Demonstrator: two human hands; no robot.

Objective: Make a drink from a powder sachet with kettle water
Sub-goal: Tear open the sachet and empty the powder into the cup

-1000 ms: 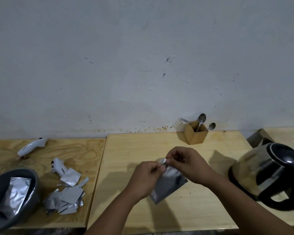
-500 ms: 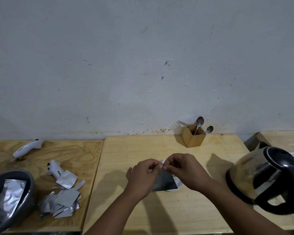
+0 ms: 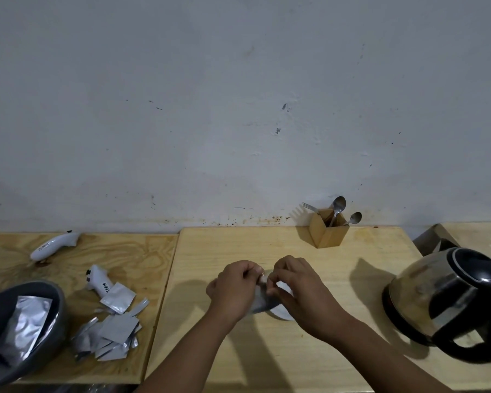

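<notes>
A silver foil sachet (image 3: 260, 302) hangs between my two hands over the light wooden table (image 3: 295, 350). My left hand (image 3: 234, 287) pinches its top edge from the left and my right hand (image 3: 296, 287) pinches it from the right, fingertips almost touching. Below the sachet a white cup rim (image 3: 282, 312) shows, mostly hidden by my right hand. The steel kettle with black lid and handle (image 3: 448, 304) stands at the table's right edge.
A wooden holder with spoons and a fork (image 3: 328, 229) stands against the wall. On the left table lie a pile of used silver sachets (image 3: 111, 330), two white handheld devices (image 3: 56, 245), and a dark bowl holding foil packs (image 3: 20, 327).
The sachet was lifted clear and tilted a second ago; both hands have since drawn closer together and lowered it over the white cup. The view has shifted slightly.
</notes>
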